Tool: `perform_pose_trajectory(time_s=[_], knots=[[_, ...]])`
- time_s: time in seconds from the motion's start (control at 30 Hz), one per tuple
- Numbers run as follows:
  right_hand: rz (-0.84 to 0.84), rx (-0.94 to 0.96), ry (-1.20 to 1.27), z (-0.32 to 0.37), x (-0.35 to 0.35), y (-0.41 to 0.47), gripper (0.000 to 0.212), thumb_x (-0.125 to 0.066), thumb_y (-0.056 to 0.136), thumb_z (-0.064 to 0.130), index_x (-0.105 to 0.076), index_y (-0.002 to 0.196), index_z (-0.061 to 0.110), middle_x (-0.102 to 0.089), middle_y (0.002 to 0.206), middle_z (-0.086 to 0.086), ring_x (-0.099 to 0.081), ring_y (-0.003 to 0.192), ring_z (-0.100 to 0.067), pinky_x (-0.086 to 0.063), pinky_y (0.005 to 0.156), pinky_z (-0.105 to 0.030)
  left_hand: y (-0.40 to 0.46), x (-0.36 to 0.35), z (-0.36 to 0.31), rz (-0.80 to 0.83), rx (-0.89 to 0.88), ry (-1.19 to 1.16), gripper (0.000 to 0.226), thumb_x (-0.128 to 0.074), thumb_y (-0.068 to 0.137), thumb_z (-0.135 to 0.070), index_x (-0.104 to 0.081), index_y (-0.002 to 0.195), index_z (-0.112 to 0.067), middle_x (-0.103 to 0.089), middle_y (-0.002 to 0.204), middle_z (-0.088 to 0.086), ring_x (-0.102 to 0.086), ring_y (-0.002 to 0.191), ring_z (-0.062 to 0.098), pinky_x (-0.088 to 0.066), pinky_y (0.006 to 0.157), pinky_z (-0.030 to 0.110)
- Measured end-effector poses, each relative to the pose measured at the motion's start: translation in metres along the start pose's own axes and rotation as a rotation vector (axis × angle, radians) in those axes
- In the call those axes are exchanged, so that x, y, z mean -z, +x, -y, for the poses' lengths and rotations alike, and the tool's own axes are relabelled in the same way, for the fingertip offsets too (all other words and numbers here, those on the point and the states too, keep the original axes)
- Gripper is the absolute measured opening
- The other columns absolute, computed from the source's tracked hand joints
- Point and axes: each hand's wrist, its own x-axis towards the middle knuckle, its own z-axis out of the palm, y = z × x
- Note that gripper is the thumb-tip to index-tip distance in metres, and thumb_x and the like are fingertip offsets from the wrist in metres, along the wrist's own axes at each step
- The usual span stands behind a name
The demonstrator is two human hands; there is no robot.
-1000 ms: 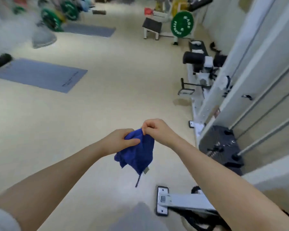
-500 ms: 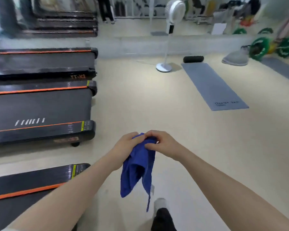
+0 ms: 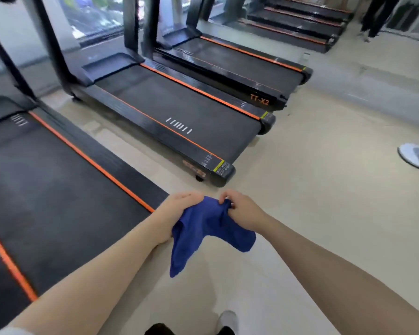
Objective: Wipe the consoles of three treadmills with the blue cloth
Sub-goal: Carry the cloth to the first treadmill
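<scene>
Blue cloth (image 3: pixel 203 228) hangs in the air at the centre of the view, over the beige floor (image 3: pixel 324 189), held up by both hands. At its 9 o'clock the left hand (image 3: pixel 177 210) grips one top edge with curled fingers; at its 2 o'clock the right hand (image 3: pixel 242 209) pinches the other top corner. Two loose ends droop down toward 6 o'clock. Three treadmills stand side by side from 9 to 12 o'clock: the nearest treadmill (image 3: pixel 46 189), the middle treadmill (image 3: pixel 174 112) and the far treadmill (image 3: pixel 240 61). At 3 o'clock a white shoe (image 3: pixel 411 154) shows.
</scene>
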Motion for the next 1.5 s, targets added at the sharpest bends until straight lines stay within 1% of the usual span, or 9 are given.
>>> perform_pose_trajectory(time_s=[0.1, 0.23, 0.33, 0.5, 0.8, 0.93, 1.1, 1.27, 1.5], knots=[[0.026, 0.069, -0.014, 0.028, -0.016, 0.036, 0.036, -0.037, 0.077, -0.010, -0.054, 0.094, 0.017, -0.052, 0.084, 0.007, -0.047, 0.074, -0.014, -0.037, 0.063, -0.013, -0.006, 0.032, -0.001, -0.096, -0.021, -0.092, 0.021, -0.052, 0.093, -0.023, -0.066, 0.085, -0.011, -0.066, 0.081, 0.009, -0.061, 0.078, 0.019, -0.047, 0.071, 0.033], [-0.152, 0.350, -0.247, 0.084, -0.056, 0.073, 0.031, -0.048, 0.084, 0.010, -0.056, 0.114, 0.012, -0.052, 0.116, -0.004, -0.049, 0.103, -0.022, -0.039, 0.089, -0.032, -0.008, 0.085, -0.008, -0.382, -0.047, -0.127, 0.020, -0.050, 0.095, -0.018, -0.062, 0.105, -0.005, -0.063, 0.095, 0.014, -0.057, 0.086, 0.023, -0.047, 0.075, 0.035], [-0.017, 0.494, -0.045, 0.142, -0.083, 0.088, 0.027, -0.046, 0.094, 0.022, -0.053, 0.117, 0.010, -0.056, 0.113, -0.004, -0.049, 0.097, -0.014, -0.034, 0.082, -0.021, -0.016, 0.133, -0.016, -0.484, -0.089, -0.166, 0.021, -0.046, 0.096, -0.016, -0.059, 0.109, -0.004, -0.063, 0.101, 0.018, -0.058, 0.088, 0.025, -0.049, 0.082, 0.041], [0.144, 0.580, -0.084, 0.216, -0.140, 0.131, 0.053, -0.062, 0.084, 0.033, -0.037, 0.129, 0.022, -0.059, 0.112, 0.000, -0.055, 0.099, -0.019, -0.046, 0.084, -0.034, -0.027, 0.227, -0.031, -0.542, -0.117, -0.239, 0.023, -0.047, 0.097, -0.014, -0.059, 0.115, -0.007, -0.066, 0.109, 0.017, -0.063, 0.094, 0.026, -0.054, 0.077, 0.035], [0.034, 0.307, 0.333, 0.335, -0.199, 0.232, 0.029, -0.041, 0.092, 0.002, -0.060, 0.103, 0.021, -0.062, 0.097, 0.008, -0.056, 0.092, -0.009, -0.041, 0.075, -0.009, -0.017, 0.346, -0.087, -0.682, -0.204, -0.250, 0.027, -0.047, 0.096, -0.033, -0.065, 0.081, -0.019, -0.062, 0.076, -0.001, -0.055, 0.073, 0.013, -0.045, 0.072, 0.023], [0.215, 0.176, 0.687, 0.373, -0.194, 0.301, 0.040, -0.032, 0.086, -0.011, -0.063, 0.091, 0.014, -0.066, 0.100, -0.008, -0.058, 0.101, -0.023, -0.046, 0.090, -0.030, 0.011, 0.409, -0.111, -0.692, -0.290, -0.181, 0.013, -0.052, 0.090, -0.023, -0.064, 0.096, -0.021, -0.064, 0.106, -0.005, -0.055, 0.104, 0.013, -0.039, 0.091, 0.026], [0.465, -0.057, 1.100, 0.418, -0.190, 0.393, 0.023, -0.033, 0.088, 0.004, -0.055, 0.086, 0.007, -0.059, 0.091, -0.015, -0.057, 0.086, -0.025, -0.048, 0.077, -0.031, 0.062, 0.491, -0.148, -0.587, -0.314, -0.053, 0.028, -0.056, 0.089, -0.006, -0.051, 0.113, -0.021, -0.065, 0.110, -0.008, -0.058, 0.102, 0.006, -0.040, 0.084, 0.019], [0.548, 0.082, 0.770, 0.499, -0.171, 0.497, 0.038, -0.052, 0.068, 0.008, -0.058, 0.106, 0.009, -0.062, 0.102, -0.013, -0.060, 0.094, -0.025, -0.047, 0.087, -0.041, 0.089, 0.563, -0.234, -0.540, -0.196, 0.078, 0.022, -0.059, 0.088, -0.023, -0.063, 0.110, -0.019, -0.071, 0.105, -0.002, -0.064, 0.101, 0.014, -0.048, 0.091, 0.032], [0.236, 0.410, 0.250, 0.657, -0.097, 0.575, 0.025, -0.045, 0.078, -0.007, -0.055, 0.074, 0.015, -0.048, 0.066, 0.003, -0.042, 0.063, -0.012, -0.034, 0.052, -0.014, 0.082, 0.622, -0.358, -0.649, -0.156, 0.025, 0.027, -0.056, 0.091, -0.029, -0.059, 0.101, -0.004, -0.064, 0.090, 0.013, -0.053, 0.081, 0.021, -0.043, 0.078, 0.038]])
